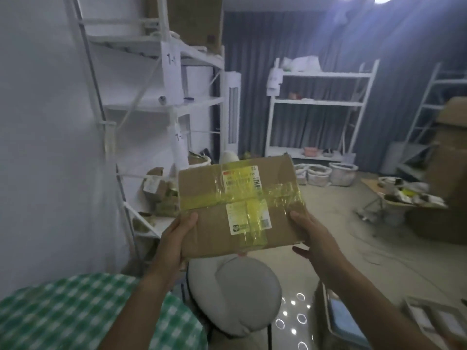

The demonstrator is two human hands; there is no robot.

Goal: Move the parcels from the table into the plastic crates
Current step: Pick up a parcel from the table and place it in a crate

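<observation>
I hold a brown cardboard parcel (214, 233) in the air in front of me, its top crossed with yellow tape and bearing two shipping labels. My left hand (174, 238) grips its near left corner, thumb on top and fingers underneath. On the near right corner my right hand (313, 236) grips the same way. No plastic crate can be told apart in this blurred view.
A white metal rack (161, 102) stands close on the left, with small parcels on its low shelf. A round grey stool (242, 294) sits below the parcel. More racks, sacks (343, 174) and a low table with clutter (404, 193) stand farther off.
</observation>
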